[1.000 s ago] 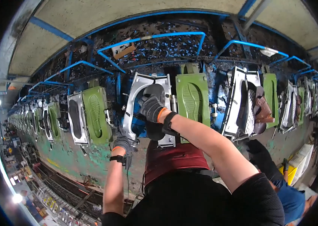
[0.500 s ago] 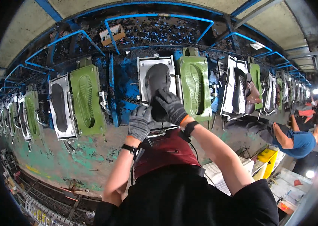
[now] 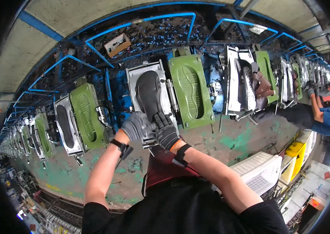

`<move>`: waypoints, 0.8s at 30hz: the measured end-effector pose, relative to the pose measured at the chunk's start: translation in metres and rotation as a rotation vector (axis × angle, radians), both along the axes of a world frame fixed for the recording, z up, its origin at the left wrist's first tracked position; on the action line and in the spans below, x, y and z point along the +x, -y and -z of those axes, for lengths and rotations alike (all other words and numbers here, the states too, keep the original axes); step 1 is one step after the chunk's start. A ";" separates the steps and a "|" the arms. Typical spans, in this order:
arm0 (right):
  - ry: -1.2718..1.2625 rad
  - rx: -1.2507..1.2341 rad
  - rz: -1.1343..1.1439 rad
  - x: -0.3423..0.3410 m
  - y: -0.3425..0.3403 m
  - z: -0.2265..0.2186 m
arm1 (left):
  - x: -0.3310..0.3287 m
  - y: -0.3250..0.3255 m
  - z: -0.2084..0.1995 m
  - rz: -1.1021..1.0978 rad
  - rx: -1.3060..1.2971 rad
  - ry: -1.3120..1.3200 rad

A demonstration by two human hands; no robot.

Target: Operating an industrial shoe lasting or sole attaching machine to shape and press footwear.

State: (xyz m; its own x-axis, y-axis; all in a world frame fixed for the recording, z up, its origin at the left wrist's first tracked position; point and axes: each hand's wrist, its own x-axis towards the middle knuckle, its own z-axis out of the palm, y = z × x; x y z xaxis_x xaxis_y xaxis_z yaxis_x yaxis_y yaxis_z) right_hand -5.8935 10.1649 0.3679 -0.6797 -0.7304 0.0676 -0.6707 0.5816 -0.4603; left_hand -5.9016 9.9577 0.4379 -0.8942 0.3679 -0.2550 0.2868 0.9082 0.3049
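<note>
At frame center, a dark sole point(image 3: 148, 91) lies on a silver mold plate point(image 3: 133, 73). Right hand point(image 3: 166, 132): fingers extended over the sole's lower end, gripping nothing. Left hand point(image 3: 136, 126): fingers bent, blurred; grip indeterminate.

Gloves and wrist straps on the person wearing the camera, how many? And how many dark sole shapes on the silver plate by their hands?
Grey gloves: 2
Black wrist straps: 2
Dark sole shape: 1
Total: 5
</note>
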 end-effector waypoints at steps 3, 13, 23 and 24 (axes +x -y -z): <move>0.142 0.141 0.020 0.014 -0.004 -0.036 | -0.055 0.006 -0.012 -0.286 0.331 -0.063; 0.199 0.121 -0.097 0.008 -0.036 -0.034 | -0.086 -0.059 0.057 -0.363 -0.134 -0.404; 0.960 0.448 -0.131 0.020 -0.034 -0.015 | -0.095 -0.068 0.025 -0.383 -0.157 -0.264; 0.968 0.386 -0.099 0.026 -0.039 -0.005 | -0.095 -0.068 0.023 -0.402 -0.110 -0.273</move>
State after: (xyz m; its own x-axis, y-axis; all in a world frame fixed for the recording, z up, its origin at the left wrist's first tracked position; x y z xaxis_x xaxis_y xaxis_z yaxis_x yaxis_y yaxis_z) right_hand -5.8680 10.2035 0.3724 -0.2550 -0.6418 -0.7232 -0.1678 0.7659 -0.6206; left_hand -5.9969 10.0253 0.4145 -0.9993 -0.0354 -0.0097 -0.0365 0.9858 0.1640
